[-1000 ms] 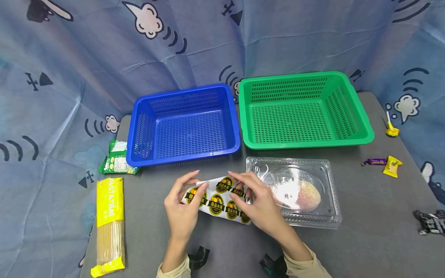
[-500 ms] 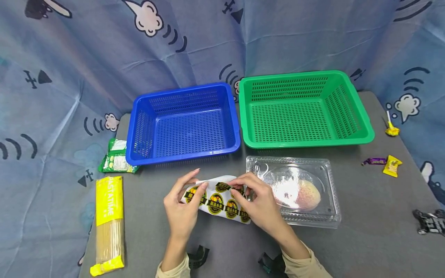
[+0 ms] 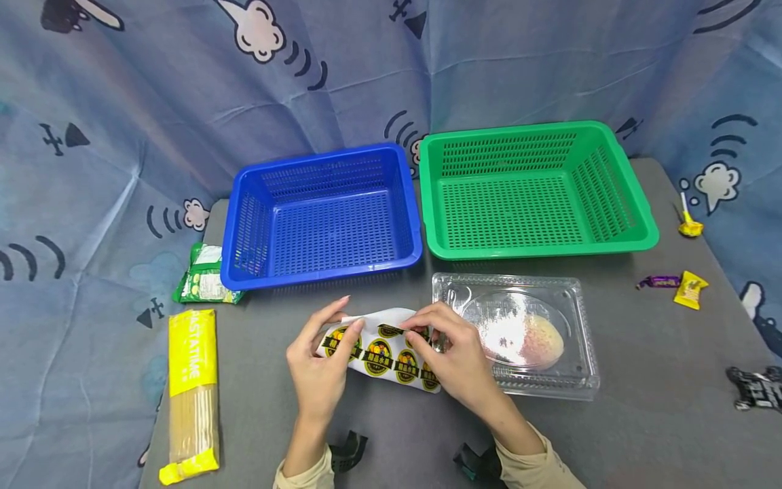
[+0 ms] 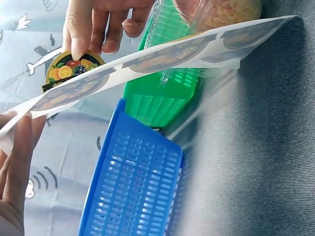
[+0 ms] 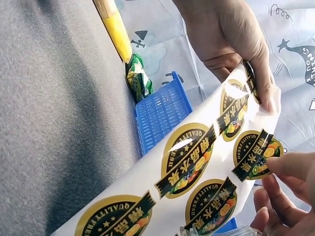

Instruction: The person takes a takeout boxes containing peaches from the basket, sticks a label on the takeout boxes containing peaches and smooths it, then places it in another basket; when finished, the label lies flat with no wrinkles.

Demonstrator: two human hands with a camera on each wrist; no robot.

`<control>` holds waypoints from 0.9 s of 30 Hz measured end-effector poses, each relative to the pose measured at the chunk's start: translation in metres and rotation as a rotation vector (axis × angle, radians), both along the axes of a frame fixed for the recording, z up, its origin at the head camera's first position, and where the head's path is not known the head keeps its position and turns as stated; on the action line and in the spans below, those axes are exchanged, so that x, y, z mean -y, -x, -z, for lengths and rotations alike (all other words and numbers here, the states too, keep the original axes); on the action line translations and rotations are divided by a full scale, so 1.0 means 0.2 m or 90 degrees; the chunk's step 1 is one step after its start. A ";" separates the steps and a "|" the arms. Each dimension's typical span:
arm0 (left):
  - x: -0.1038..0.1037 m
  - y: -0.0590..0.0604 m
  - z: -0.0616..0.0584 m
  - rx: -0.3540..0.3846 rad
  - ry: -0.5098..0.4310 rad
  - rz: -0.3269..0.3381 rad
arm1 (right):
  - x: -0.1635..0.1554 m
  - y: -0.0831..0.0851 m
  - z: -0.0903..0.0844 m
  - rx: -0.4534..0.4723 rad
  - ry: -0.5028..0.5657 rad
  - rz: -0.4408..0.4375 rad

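Pinching the left end of a sticker sheet (image 3: 381, 350), the left hand (image 3: 318, 370) has its thumb on the printed face and its fingers curled behind the paper, so it's properly holding it. Right hand (image 3: 455, 360) is on the other end, and the wrist views show its fingertips (image 5: 290, 164) gripping the edge of one round fruit sticker (image 5: 256, 153) that's partly lifted off the backing. So both hands are closed on paper, neither one spread.

Sheet itself is white with gold-and-black oval labels in rows, held just above the grey table (image 3: 641, 353), near the front edge and bowed a bit in the middle.

Just beside the right hand is a clear plastic clamshell box (image 3: 574, 339), lid down, with something pale pink and white inside. Behind the hands sit two slotted baskets side by side: blue basket (image 3: 250, 224) on the left, green basket (image 3: 629, 204) on the right.

Off to the left there's a long yellow pasta pack (image 3: 193, 394) and a green snack packet (image 3: 204, 275) tucked against the blue basket's corner. Far right has a few small sweets: a purple candy (image 3: 656, 282), a yellow candy (image 3: 690, 291) and a lollipop (image 3: 687, 224) closer to the backdrop.
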State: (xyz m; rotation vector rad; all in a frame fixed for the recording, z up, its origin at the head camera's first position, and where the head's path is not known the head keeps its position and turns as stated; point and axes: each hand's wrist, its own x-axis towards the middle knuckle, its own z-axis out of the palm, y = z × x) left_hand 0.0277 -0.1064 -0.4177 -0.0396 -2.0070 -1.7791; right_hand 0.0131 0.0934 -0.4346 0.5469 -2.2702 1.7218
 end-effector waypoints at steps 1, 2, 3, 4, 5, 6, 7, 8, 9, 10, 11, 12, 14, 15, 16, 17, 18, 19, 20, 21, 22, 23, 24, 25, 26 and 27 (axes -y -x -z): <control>0.00 0.00 0.00 0.000 0.000 0.000 | 0.00 0.00 0.00 0.000 0.002 -0.001; 0.00 0.00 0.00 0.000 -0.001 -0.001 | 0.00 0.00 0.00 0.000 0.004 -0.001; 0.00 0.00 0.00 0.000 -0.001 -0.001 | 0.00 0.00 0.00 0.000 0.005 -0.001; 0.00 0.00 0.00 0.002 -0.001 -0.003 | 0.00 0.00 0.00 0.000 0.006 -0.001; 0.00 0.00 0.00 0.004 -0.001 -0.005 | 0.00 0.00 0.00 -0.001 0.007 0.000; 0.00 0.00 -0.01 0.006 -0.001 -0.007 | 0.00 0.00 0.00 -0.001 0.007 0.000; 0.00 -0.01 -0.01 0.007 0.001 -0.009 | 0.00 0.00 0.00 -0.003 0.008 0.000; 0.00 -0.01 -0.01 0.008 0.000 -0.011 | 0.00 0.00 0.00 -0.004 0.007 0.001; 0.00 -0.01 -0.01 0.009 0.001 -0.012 | 0.00 0.00 0.00 -0.005 0.007 0.001; 0.00 -0.01 -0.01 0.008 0.001 -0.012 | 0.00 0.00 0.00 -0.006 0.007 0.002; 0.00 -0.01 -0.01 0.008 0.000 -0.013 | 0.00 0.00 0.00 -0.007 0.008 0.002; 0.00 -0.01 -0.01 0.007 0.000 -0.013 | 0.00 0.00 0.00 -0.007 0.008 0.002; 0.00 -0.01 -0.01 0.005 -0.002 -0.012 | 0.00 -0.01 0.00 -0.007 0.009 0.001; 0.00 -0.01 0.00 0.005 -0.003 -0.011 | 0.00 -0.01 0.00 -0.006 0.009 0.000; 0.00 -0.01 0.00 0.005 -0.004 -0.011 | 0.00 -0.01 0.00 -0.005 0.009 -0.001; 0.00 -0.01 0.00 0.006 -0.004 -0.012 | 0.00 -0.01 0.00 -0.005 0.009 -0.002; 0.00 -0.01 0.00 0.006 -0.005 -0.012 | 0.00 -0.01 0.00 -0.004 0.009 -0.004; 0.00 -0.01 0.00 0.006 -0.006 -0.013 | 0.00 -0.01 0.00 -0.004 0.009 -0.006; 0.00 -0.01 0.00 0.005 -0.005 -0.014 | 0.00 -0.01 0.00 -0.004 0.009 -0.007; 0.00 -0.01 0.00 0.005 -0.005 -0.016 | -0.01 -0.01 0.00 -0.004 0.011 -0.008; 0.00 -0.01 0.00 0.006 -0.006 -0.017 | -0.01 -0.02 0.00 0.002 0.016 -0.010; 0.00 -0.01 0.00 0.005 -0.007 -0.020 | -0.02 -0.02 0.00 0.009 0.022 -0.012; 0.00 0.00 0.00 0.005 -0.007 -0.022 | -0.02 -0.02 0.00 0.007 0.031 -0.013; 0.01 0.00 0.00 0.006 -0.008 -0.023 | -0.02 -0.02 -0.01 0.004 0.043 -0.014; 0.01 0.00 0.00 0.006 -0.007 -0.026 | -0.03 -0.03 -0.01 0.003 0.053 -0.013; 0.02 0.00 0.00 0.010 -0.007 -0.027 | -0.03 -0.03 -0.01 0.001 0.066 -0.014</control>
